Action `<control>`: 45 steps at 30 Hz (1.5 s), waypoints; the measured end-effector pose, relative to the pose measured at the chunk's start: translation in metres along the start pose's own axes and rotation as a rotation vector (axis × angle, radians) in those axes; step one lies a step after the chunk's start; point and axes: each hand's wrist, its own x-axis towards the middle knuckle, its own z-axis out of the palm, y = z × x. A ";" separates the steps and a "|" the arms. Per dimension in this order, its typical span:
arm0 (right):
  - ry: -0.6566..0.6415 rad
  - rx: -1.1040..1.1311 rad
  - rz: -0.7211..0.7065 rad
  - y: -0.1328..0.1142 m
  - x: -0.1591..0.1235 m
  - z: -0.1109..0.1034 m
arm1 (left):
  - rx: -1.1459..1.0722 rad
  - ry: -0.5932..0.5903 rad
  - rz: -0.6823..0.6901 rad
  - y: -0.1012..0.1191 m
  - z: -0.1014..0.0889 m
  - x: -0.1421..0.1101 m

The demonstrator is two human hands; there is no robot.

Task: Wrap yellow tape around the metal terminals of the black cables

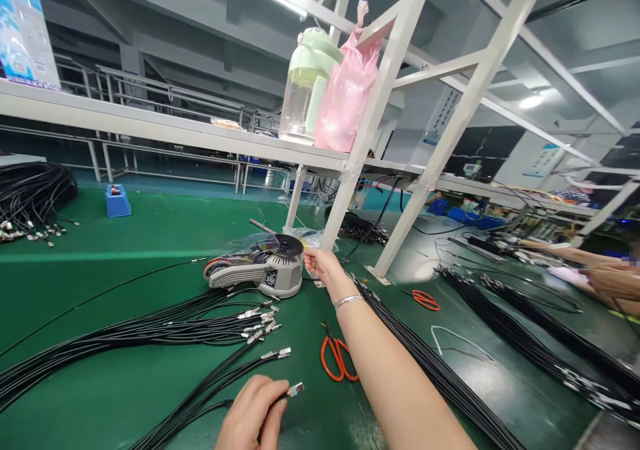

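My left hand [256, 411] pinches a black cable just behind its metal connector [296, 389], which points to the right. My right hand [321, 263], with a silver bracelet [349, 301] on the wrist, reaches to the right side of a grey tape dispenser [283, 273] with a black disc on top. Its fingertips are closed at the disc's edge; what they hold is too small to make out. Left of the dispenser lies a bundle of black cables [165, 333], metal ends facing right. Scissors with orange handles [332, 359] lie partly hidden behind my right forearm.
A white shelf frame [373, 117] rises behind the dispenser, bearing a jug [300, 97] and a pink bag [345, 103]. A small blue box [118, 201] stands at left. More cable bundles [520, 343] and orange scissors [425, 300] lie at right, near another person's arms [613, 280].
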 end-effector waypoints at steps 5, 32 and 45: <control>-0.027 0.129 -0.139 0.035 -0.087 -0.031 | 0.043 -0.082 0.069 0.016 -0.021 0.011; 0.013 0.369 -0.224 0.160 -0.263 -0.010 | 0.016 -0.109 0.065 0.051 -0.024 0.006; 0.010 0.367 -0.215 0.165 -0.262 -0.007 | 0.082 -0.099 0.117 0.052 -0.027 0.005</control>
